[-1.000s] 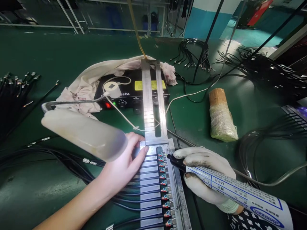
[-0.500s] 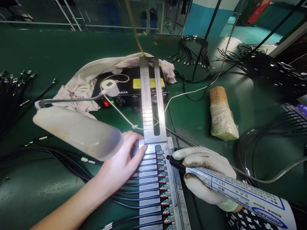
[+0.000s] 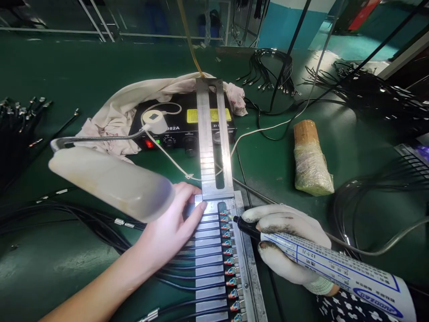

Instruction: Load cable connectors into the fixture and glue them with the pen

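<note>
A metal fixture [image 3: 211, 264] holds a row of black cables whose small connectors [image 3: 229, 251] line its right side. My bare left hand [image 3: 174, 219] grips the fixture's upper left edge, thumb on top and fingers partly hidden behind it. In my gloved right hand [image 3: 288, 241] lies a white tube with blue print [image 3: 335, 268]. Its black nozzle points left, with the tip at the upper connectors; whether it touches them I cannot tell. A slotted metal plate [image 3: 205, 134] extends from the fixture's far end.
A lamp head [image 3: 110, 183] hangs over my left wrist. Behind the plate stands a black control box [image 3: 177, 136] with a cloth [image 3: 114, 112] around it. A wrapped block [image 3: 313, 165] stands right. Cable bundles lie left [image 3: 16, 129] and right [image 3: 375, 103].
Both hands hold nearly the same pose. The view has shifted very slightly; nothing has been taken hold of or let go.
</note>
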`<state>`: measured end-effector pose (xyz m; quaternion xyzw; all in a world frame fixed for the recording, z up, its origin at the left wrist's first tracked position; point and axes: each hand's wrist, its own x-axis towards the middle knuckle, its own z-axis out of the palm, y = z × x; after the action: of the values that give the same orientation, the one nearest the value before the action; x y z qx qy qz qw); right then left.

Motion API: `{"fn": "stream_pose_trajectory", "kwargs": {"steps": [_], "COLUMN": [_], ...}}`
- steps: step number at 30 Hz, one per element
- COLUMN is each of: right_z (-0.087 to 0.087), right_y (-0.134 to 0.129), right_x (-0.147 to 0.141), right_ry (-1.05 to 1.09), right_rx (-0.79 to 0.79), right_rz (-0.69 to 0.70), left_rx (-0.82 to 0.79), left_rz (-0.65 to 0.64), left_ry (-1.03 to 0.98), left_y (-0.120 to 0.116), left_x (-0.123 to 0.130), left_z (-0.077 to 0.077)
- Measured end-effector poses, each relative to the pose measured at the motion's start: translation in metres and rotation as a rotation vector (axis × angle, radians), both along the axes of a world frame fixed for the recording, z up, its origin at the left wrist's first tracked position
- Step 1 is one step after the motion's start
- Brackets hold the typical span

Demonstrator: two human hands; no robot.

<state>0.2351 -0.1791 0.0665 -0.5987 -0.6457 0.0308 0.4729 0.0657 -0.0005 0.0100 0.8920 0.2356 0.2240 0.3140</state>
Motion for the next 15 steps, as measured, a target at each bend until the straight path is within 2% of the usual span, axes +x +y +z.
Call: {"fn": "stream_pose_trajectory", "kwargs": {"steps": [15], "right_z": [-0.0037], "right_y": [0.0029], "right_x": [-0.0006], "right_ry": [0.029], "right_rx": [0.006], "right_rz": [-0.038], "left_rx": [-0.008], "left_rz": [-0.013], "left_ry": [-0.023], "left_y": [-0.0005], "left_x": [0.0019], "left_z": [0.0016]}}
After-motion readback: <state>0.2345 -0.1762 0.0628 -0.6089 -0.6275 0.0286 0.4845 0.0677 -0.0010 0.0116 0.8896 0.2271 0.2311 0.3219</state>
